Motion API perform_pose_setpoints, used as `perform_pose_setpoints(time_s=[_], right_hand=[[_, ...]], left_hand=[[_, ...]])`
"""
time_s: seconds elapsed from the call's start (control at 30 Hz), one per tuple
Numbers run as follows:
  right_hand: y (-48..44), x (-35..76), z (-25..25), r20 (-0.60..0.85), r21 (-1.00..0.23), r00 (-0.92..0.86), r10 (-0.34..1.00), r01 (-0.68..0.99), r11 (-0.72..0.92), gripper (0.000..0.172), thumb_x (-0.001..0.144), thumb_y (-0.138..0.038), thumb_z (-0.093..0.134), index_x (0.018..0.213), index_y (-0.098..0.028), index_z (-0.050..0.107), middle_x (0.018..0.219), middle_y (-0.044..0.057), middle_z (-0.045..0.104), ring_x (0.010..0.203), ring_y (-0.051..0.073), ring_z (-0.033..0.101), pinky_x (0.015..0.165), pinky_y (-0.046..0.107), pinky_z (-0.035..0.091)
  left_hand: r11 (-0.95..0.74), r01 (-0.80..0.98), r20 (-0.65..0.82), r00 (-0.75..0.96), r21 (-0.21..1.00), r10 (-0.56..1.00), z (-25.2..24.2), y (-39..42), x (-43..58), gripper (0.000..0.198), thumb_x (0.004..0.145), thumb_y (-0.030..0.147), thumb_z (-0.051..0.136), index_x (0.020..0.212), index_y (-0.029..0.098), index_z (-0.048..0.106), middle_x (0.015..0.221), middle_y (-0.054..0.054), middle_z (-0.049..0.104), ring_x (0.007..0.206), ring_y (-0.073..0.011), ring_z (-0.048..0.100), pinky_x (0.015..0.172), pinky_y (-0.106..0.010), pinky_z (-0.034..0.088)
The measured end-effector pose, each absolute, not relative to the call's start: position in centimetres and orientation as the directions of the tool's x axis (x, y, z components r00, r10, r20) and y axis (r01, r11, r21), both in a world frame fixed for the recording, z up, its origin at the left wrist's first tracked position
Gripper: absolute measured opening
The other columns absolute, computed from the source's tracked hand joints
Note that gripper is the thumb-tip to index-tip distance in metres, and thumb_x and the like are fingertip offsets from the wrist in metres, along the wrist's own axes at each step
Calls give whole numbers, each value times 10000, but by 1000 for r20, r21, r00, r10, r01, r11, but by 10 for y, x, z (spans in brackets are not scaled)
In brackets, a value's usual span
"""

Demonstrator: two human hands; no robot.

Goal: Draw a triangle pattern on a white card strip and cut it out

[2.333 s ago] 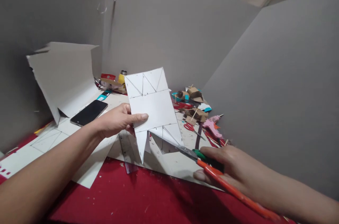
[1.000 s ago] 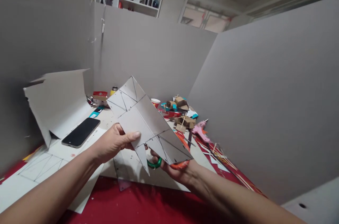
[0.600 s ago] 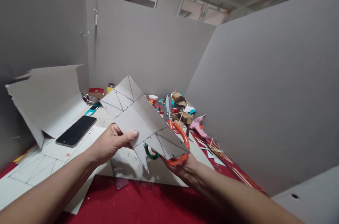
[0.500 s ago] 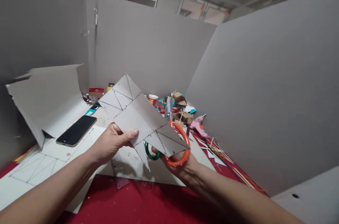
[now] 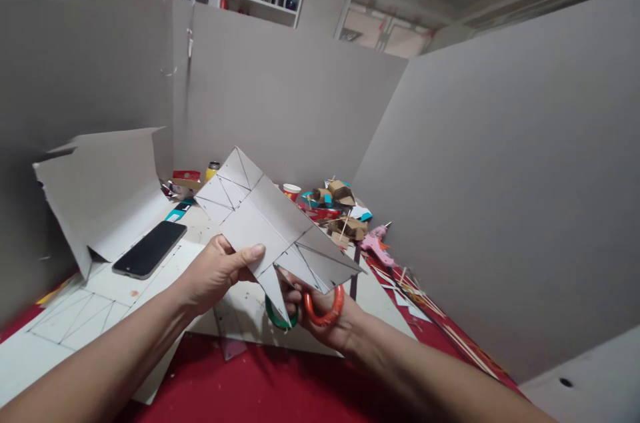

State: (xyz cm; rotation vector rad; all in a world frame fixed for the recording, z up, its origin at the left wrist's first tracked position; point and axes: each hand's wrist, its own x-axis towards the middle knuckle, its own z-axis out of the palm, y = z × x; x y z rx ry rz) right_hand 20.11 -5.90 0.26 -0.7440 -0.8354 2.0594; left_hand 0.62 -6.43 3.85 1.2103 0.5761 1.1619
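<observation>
A creased white card (image 5: 260,216) with black ruled lines and triangles is held up over the table. My left hand (image 5: 220,273) pinches its lower left edge, thumb on top. At the card's lower edge, my right hand (image 5: 325,323) grips scissors (image 5: 324,308) with one orange and one green handle ring. The blades are mostly hidden behind the card, beside a narrow pointed flap that hangs down. How far the blades are apart cannot be seen.
A black phone (image 5: 150,249) lies on white board at left, beside a folded white sheet (image 5: 105,196). Further back are a red cup (image 5: 291,192), cardboard scraps (image 5: 343,193) and a pink glue gun (image 5: 377,244). Thin sticks (image 5: 460,336) lie at right on the red cloth (image 5: 240,389).
The scissors have swung from standing upright beside the card to lying low under its edge, blades now behind it. My right hand has turned with them. My left hand keeps its hold.
</observation>
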Motion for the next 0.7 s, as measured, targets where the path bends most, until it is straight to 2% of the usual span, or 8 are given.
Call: perform_pose_setpoints(time_s=[0.13, 0.27, 0.33, 0.4, 0.5, 0.57, 0.7], right_hand=[[-59, 212, 3, -234, -833, -496, 836, -341, -435, 352, 699, -363, 840, 654, -155, 560, 519, -68, 484, 408, 48, 329, 412, 170, 380], [-69, 241, 7, -178, -888, -514, 839, -283, -362, 384, 790, -517, 738, 762, -161, 597, 494, -75, 511, 333, 52, 285, 332, 166, 327], [-75, 261, 4, -139, -906, -683, 717, -204, -370, 541, 892, -658, 540, 715, -150, 595, 415, -66, 474, 270, 70, 331, 302, 175, 320], [-81, 281, -5, -107, -893, -822, 559, -168, -418, 727, 930, -749, 326, 644, -138, 596, 326, -33, 444, 229, 111, 386, 278, 203, 345], [-91, 304, -22, -188, -862, -881, 435, -64, -502, 787, 908, -779, 342, 764, -76, 664, 393, 0, 540, 219, 110, 407, 249, 199, 304], [-98, 312, -31, -158, -852, -903, 401, -81, -517, 822, 905, -786, 338, 755, -52, 676, 378, 4, 534, 219, 105, 419, 240, 183, 261], [-107, 309, -36, -165, -839, -888, 429, -102, -534, 838, 910, -778, 324, 784, -37, 693, 359, -6, 520, 211, 98, 406, 225, 176, 220]], left_hand=[[-108, -400, 250, 323, 910, 913, 45, -62, -2, 324, 739, 450, 837, 751, 136, 757, 711, -74, 747, 677, -182, 691, 661, -285, 562], [-137, -417, 290, 330, 899, 899, 52, -63, -8, 334, 779, 469, 800, 798, 136, 775, 721, -82, 750, 673, -193, 698, 689, -324, 579], [-141, -418, 301, 346, 898, 889, 54, -63, -9, 334, 799, 463, 785, 836, 132, 782, 733, -92, 753, 682, -199, 701, 680, -322, 577], [-142, -419, 308, 359, 897, 881, 55, -64, -9, 326, 806, 453, 782, 852, 130, 782, 734, -95, 751, 691, -201, 702, 669, -314, 571], [-143, -427, 314, 363, 893, 877, 54, -64, -8, 286, 809, 424, 789, 861, 143, 780, 719, -71, 744, 671, -178, 690, 673, -294, 563], [-139, -427, 311, 366, 894, 877, 52, -64, -7, 256, 813, 395, 792, 817, 140, 775, 695, -58, 734, 659, -158, 681, 676, -270, 555], [-123, -426, 299, 376, 896, 877, 49, -64, -6, 255, 808, 385, 800, 761, 137, 762, 707, -51, 736, 663, -149, 676, 676, -262, 556]])
